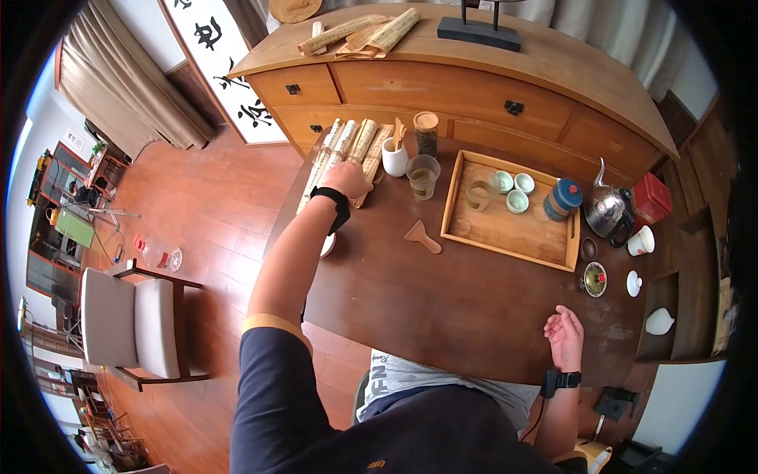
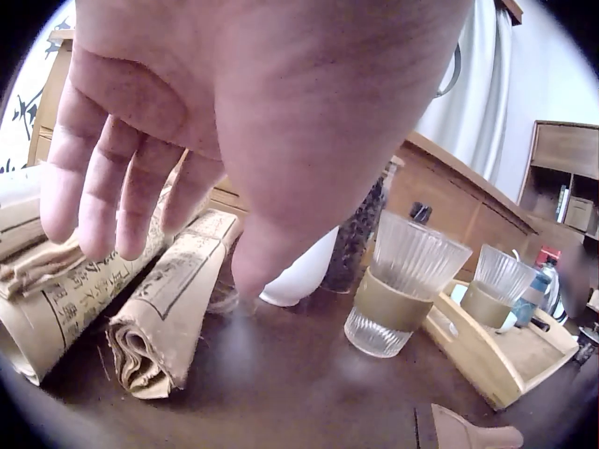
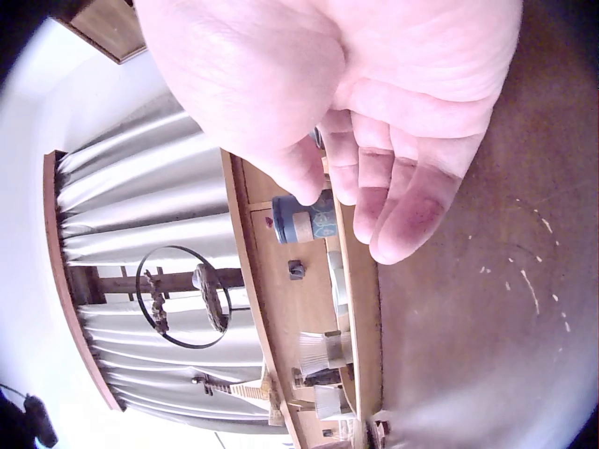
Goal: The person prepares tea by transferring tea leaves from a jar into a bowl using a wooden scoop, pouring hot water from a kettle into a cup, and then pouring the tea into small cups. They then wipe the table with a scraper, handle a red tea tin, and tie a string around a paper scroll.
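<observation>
Over the right part of several printed paper rolls point(image 1: 338, 144) at the table's far left is my left hand point(image 1: 347, 180). From the left wrist, that hand point(image 2: 234, 122) shows straight fingers and a thumb held apart, above and beside a tied roll point(image 2: 173, 299) and a wider roll point(image 2: 61, 304); whether the fingertips touch the paper I cannot tell. My right hand point(image 1: 564, 336) hovers near the table's front edge, palm up, with loosely bent fingers. Nothing is in this hand point(image 3: 374, 122) in the right wrist view.
Beside the rolls are a white holder point(image 1: 394, 160), a ribbed glass point(image 1: 422, 178) and a lidded jar point(image 1: 425, 136). A fan-shaped piece point(image 1: 424, 237) lies mid-table. Right of it are a wooden tray point(image 1: 505, 255) with cups, a metal kettle point(image 1: 606, 212) and a lidded bowl point(image 1: 593, 280).
</observation>
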Motion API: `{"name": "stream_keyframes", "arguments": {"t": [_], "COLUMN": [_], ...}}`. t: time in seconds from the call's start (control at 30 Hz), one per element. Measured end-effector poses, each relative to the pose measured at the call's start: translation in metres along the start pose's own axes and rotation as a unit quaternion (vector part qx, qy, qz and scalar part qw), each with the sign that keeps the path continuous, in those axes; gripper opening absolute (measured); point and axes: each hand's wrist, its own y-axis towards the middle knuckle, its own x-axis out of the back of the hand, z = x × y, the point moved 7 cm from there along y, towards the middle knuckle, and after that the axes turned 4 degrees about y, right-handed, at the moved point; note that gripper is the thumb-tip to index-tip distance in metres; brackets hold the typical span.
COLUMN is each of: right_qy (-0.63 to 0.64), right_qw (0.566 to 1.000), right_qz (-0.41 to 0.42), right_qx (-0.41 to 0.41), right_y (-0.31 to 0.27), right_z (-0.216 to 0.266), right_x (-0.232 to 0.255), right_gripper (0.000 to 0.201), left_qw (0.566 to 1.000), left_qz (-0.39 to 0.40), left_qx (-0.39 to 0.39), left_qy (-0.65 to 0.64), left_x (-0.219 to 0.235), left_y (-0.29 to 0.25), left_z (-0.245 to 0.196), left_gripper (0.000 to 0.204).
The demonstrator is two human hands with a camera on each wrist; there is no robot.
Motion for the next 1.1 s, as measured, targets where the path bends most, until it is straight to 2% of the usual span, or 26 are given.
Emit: {"name": "stream_keyframes", "arguments": {"t": [0.1, 0.13, 0.27, 0.37, 0.4, 0.5, 0.6, 0.73, 0.93, 1.03, 1.1], "right_qy": [0.002, 0.002, 0.014, 0.019, 0.018, 0.019, 0.021, 0.023, 0.023, 0.023, 0.022], "right_qw": [1.000, 1.000, 1.000, 1.000, 1.000, 1.000, 1.000, 1.000, 1.000, 1.000, 1.000], "right_qz": [0.002, 0.002, 0.007, 0.011, 0.015, 0.020, 0.016, 0.017, 0.013, 0.012, 0.013], "right_qx": [0.004, 0.005, 0.006, 0.008, 0.008, 0.005, 0.003, 0.001, 0.006, 0.002, 0.002], "right_y": [-0.002, -0.002, -0.004, -0.004, -0.004, -0.003, -0.002, -0.004, -0.004, -0.004, -0.004], "right_z": [0.001, 0.002, 0.004, 0.004, 0.004, 0.003, 0.003, 0.004, 0.004, 0.004, 0.004], "right_x": [0.000, -0.001, -0.004, -0.003, -0.003, -0.003, -0.005, -0.006, -0.005, -0.006, -0.005], "right_gripper": [0.024, 0.024, 0.024, 0.024, 0.024, 0.025, 0.024, 0.024, 0.024, 0.024, 0.024], "left_qw": [0.999, 0.999, 0.998, 0.997, 0.992, 0.992, 0.983, 0.983, 0.991, 0.990, 0.992], "left_qz": [-0.025, -0.021, -0.056, -0.032, -0.050, -0.079, -0.127, -0.161, -0.085, -0.076, -0.049], "left_qx": [0.019, 0.017, 0.021, 0.027, 0.045, -0.003, 0.051, 0.065, 0.085, 0.071, 0.079], "left_qy": [0.018, 0.029, 0.026, -0.060, -0.109, -0.095, -0.125, -0.058, 0.052, 0.095, 0.090], "left_x": [-0.013, -0.003, -0.017, -0.022, -0.034, -0.053, -0.026, -0.010, -0.026, -0.031, -0.031], "left_y": [0.007, -0.005, 0.000, 0.002, 0.009, 0.021, 0.001, -0.002, 0.003, 0.013, 0.012], "left_z": [-0.009, -0.018, -0.019, -0.008, 0.003, 0.015, 0.021, 0.029, 0.020, 0.019, 0.021], "left_gripper": [0.059, 0.049, 0.034, 0.039, 0.038, 0.037, 0.037, 0.031, 0.031, 0.033, 0.035]}}
